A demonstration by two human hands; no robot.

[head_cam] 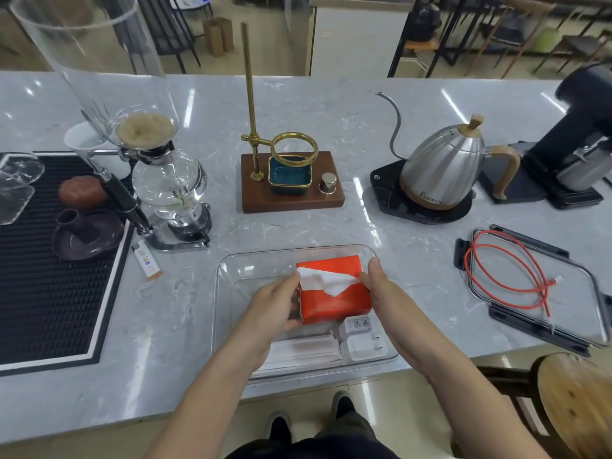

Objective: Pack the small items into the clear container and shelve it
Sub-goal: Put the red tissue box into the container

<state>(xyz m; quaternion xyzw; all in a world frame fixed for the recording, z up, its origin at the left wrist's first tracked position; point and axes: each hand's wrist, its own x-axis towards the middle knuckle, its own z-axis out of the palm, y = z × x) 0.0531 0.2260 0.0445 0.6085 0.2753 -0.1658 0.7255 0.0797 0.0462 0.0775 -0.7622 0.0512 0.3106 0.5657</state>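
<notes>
head cam | faces fwd+down | close over counter (298,226)

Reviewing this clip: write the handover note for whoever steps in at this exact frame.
Left hand and right hand: both grip the orange tissue pack by its sides, inside the clear container.
Already in: two white chargers and white paper-wrapped sticks at the near end.
Still out: red cable, lying on the lid to the right; lighter on the counter to the left, possibly also to pack.
Left: release pack, add cable, fit lid, shelve.
</notes>
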